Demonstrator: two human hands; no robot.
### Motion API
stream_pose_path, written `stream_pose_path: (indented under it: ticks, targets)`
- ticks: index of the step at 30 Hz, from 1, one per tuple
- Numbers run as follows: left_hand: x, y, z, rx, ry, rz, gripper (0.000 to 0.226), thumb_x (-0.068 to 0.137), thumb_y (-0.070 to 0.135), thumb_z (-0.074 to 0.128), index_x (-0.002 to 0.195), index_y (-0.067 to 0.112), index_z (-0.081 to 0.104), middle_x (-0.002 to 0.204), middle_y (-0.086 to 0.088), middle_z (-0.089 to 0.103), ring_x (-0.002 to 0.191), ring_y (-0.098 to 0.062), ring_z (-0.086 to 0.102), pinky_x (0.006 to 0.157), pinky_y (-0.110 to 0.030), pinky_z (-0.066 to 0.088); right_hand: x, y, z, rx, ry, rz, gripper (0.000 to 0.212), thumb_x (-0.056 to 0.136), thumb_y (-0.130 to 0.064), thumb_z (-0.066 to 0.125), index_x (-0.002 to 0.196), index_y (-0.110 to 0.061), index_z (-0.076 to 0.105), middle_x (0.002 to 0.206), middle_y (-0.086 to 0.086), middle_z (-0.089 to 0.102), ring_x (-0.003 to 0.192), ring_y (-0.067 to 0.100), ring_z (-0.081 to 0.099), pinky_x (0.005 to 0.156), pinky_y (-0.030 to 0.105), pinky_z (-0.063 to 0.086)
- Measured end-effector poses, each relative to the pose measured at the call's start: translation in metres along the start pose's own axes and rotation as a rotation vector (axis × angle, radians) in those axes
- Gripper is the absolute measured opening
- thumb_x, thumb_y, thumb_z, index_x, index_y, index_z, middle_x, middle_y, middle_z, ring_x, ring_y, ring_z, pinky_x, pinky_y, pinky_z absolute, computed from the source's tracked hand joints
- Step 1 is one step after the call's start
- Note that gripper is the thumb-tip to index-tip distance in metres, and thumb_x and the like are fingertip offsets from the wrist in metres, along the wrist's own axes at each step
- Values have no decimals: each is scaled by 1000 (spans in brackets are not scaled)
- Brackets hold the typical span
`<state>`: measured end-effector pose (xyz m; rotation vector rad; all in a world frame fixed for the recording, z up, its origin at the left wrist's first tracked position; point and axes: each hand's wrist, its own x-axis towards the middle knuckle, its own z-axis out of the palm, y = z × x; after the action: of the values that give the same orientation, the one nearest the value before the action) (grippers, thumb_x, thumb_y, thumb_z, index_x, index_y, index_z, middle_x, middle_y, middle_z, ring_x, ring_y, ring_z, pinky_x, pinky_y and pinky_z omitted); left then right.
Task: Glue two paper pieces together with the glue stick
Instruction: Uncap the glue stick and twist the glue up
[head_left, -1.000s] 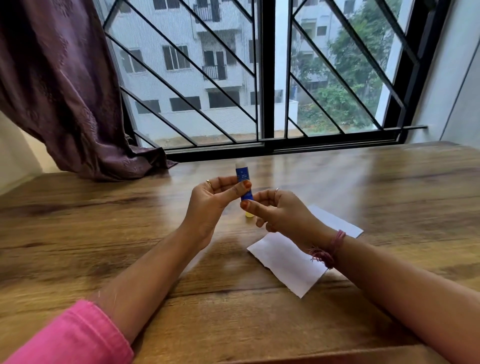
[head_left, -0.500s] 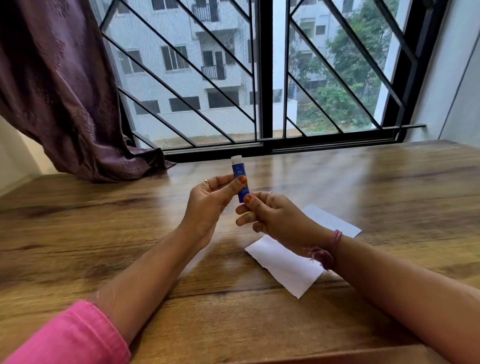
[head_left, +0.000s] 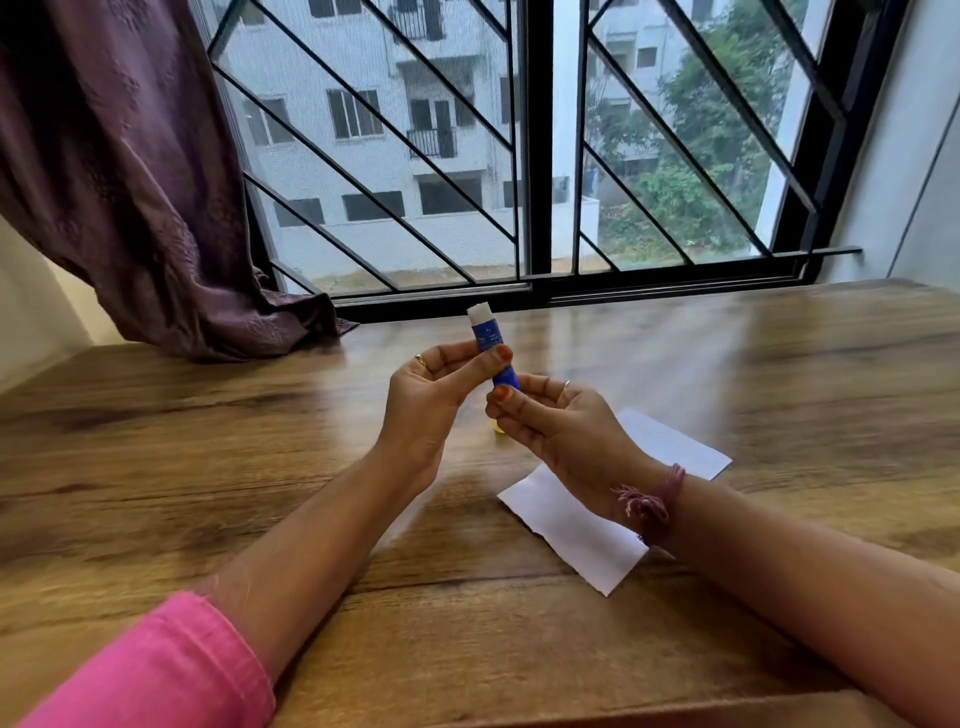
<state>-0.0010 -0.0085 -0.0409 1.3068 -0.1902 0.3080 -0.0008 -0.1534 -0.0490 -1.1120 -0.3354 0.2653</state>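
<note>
I hold one blue glue stick (head_left: 489, 343) up over the table (head_left: 208, 467). My left hand (head_left: 431, 405) pinches its middle, my right hand (head_left: 556, 426) pinches its bottom. One white paper (head_left: 571, 525) lies under my right wrist.

The glue stick (head_left: 491, 347) is higher than a second ago, and its white top now pokes up well above the left hand (head_left: 431, 400). It leans more now, top to the left. The right hand (head_left: 558, 426) is lower on the stick now, with its thumb by the bottom end.
</note>
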Motion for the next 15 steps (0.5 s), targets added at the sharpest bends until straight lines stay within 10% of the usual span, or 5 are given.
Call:
stream_pose_path:
  ticks: [15]
  targets:
    - [2,-2,0,15,-5,-11,41,56,31,84,90,13,71,92,-4,74,97,-21,68,88,-30,48,-1,-5,5,160,-40,185,41,97,-33,43,106,3,61,82,12,67,71,16,67,67,20,56]
